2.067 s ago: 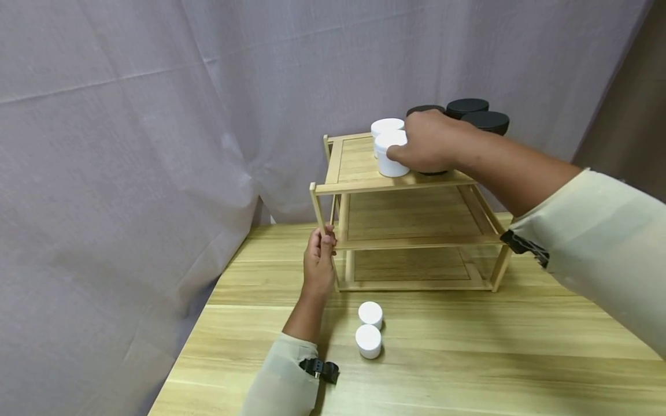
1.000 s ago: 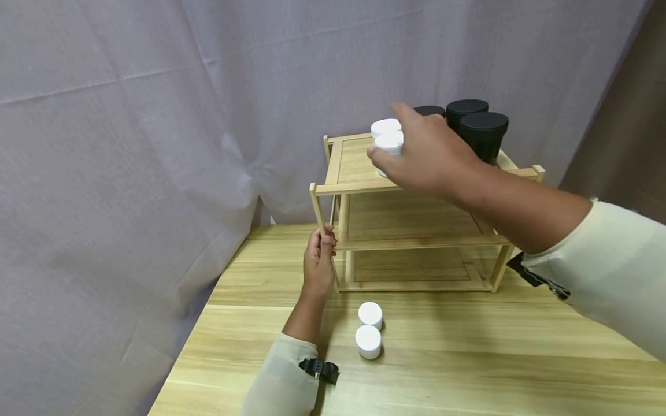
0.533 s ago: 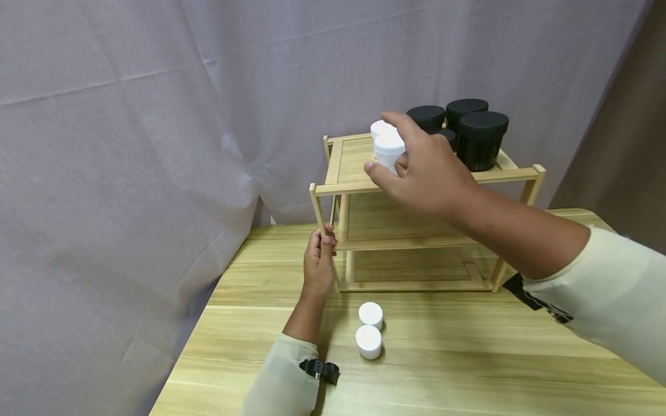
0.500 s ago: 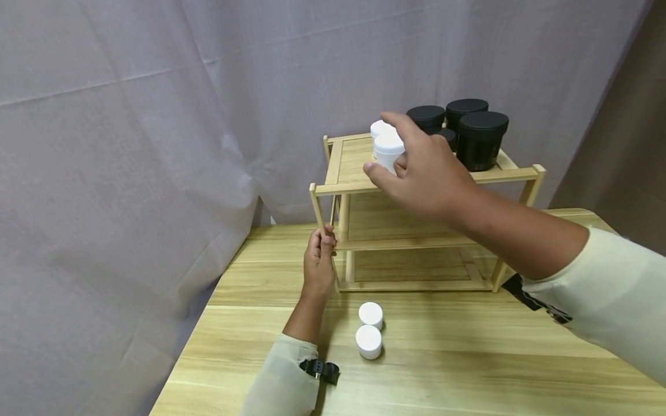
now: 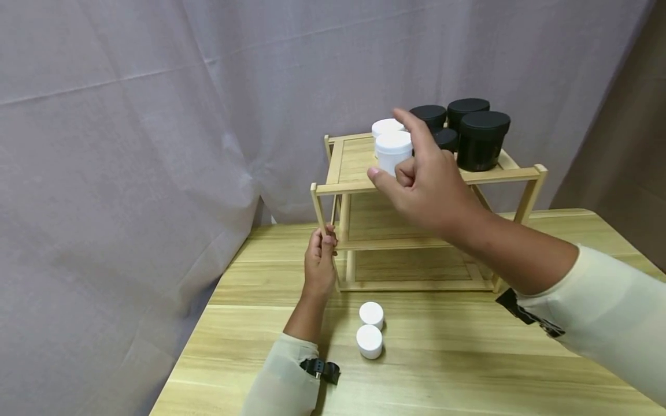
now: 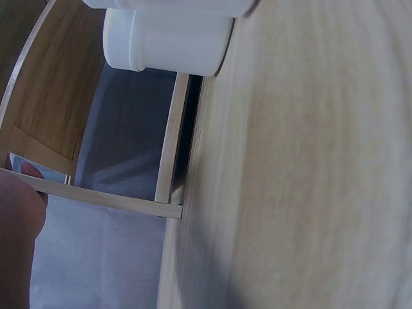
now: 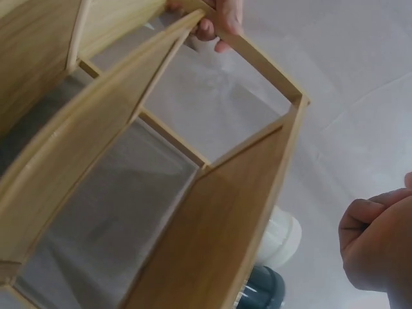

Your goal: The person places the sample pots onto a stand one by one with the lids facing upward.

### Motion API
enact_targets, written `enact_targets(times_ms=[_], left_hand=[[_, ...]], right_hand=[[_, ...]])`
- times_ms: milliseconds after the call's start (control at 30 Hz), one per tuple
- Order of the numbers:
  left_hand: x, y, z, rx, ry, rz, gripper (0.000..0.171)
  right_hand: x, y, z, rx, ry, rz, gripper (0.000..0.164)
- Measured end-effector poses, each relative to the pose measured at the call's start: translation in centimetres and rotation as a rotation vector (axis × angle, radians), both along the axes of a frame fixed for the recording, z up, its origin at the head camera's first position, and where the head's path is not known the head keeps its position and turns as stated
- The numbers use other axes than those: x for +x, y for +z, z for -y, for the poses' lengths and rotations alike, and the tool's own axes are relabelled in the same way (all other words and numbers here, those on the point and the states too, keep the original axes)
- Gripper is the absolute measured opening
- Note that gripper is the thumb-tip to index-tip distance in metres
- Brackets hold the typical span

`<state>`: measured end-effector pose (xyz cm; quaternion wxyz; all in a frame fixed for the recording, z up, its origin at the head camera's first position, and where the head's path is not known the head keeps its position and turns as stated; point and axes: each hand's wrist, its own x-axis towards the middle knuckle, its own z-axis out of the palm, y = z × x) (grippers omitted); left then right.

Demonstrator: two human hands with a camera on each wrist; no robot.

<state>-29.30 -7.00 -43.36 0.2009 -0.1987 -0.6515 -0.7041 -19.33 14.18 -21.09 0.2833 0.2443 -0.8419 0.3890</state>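
Note:
My left hand (image 5: 319, 263) grips the left front post of a three-tier wooden shelf rack (image 5: 395, 186); the left wrist view shows part of that hand at the frame's left edge. In front of the rack's top board, my right hand (image 5: 432, 185) holds nothing, thumb and index finger spread apart, the other fingers curled in. Just behind it on the top board stands a white lidded jar (image 5: 392, 151), partly covered by the fingers. Another white jar (image 5: 386, 126) is right behind that one. Several black lidded jars (image 5: 483, 141) occupy the board's right part.
Two small white jars, a rear one (image 5: 372, 314) and a front one (image 5: 369, 342), stand close together on the wooden table (image 5: 468, 358) before the rack. Behind hangs a grey curtain (image 5: 156, 144). The two lower shelves (image 5: 406, 216) bear nothing visible.
My right hand has let go of the front white jar on the top board and drawn back toward me, thumb and index finger spreading. The left hand has kept its grip on the post.

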Motion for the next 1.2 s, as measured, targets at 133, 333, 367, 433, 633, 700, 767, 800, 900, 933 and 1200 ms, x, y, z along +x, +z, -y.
enact_targets(times_ms=[133,333,367,433,633,700,767,800,900,933,1200], left_hand=[[0.1,0.0,0.0,0.0,-0.001,0.009,0.037],[0.3,0.0,0.1,-0.004,-0.003,-0.01,0.043],[0.3,0.0,0.1,-0.007,-0.004,-0.011,0.044],[0.3,-0.1,0.1,-0.01,-0.005,-0.014,0.046],[0.2,0.0,0.1,-0.014,-0.006,-0.022,0.046],[0.2,0.0,0.1,-0.015,-0.006,-0.018,0.048],[0.1,0.0,0.2,-0.015,-0.004,-0.013,0.048],[0.1,0.0,0.2,-0.014,-0.003,-0.011,0.048],[0.2,0.1,0.1,-0.008,-0.001,-0.008,0.043],[0.2,0.1,0.1,-0.008,0.0,-0.007,0.042],[0.0,0.0,0.0,-0.007,-0.002,0.002,0.037]], right_hand=[[0.1,-0.9,-0.4,-0.03,0.044,0.003,0.092],[0.1,-2.9,-0.7,-0.123,0.106,0.028,0.105],[0.1,-3.4,-0.7,-0.133,0.118,0.027,0.107],[0.0,-4.3,-0.7,-0.152,0.146,0.018,0.108],[-0.2,-6.5,-0.7,-0.18,0.181,0.0,0.108],[-0.4,-7.1,-0.9,-0.184,0.187,-0.005,0.109],[-0.5,-7.5,-1.1,-0.193,0.19,-0.002,0.109],[-0.7,-7.7,-1.2,-0.197,0.189,-0.005,0.109],[-0.8,-8.4,-1.5,-0.214,0.169,-0.023,0.105],[-0.8,-8.6,-1.6,-0.219,0.157,-0.025,0.103],[-0.5,-11.3,-1.8,-0.234,0.149,-0.059,0.093]])
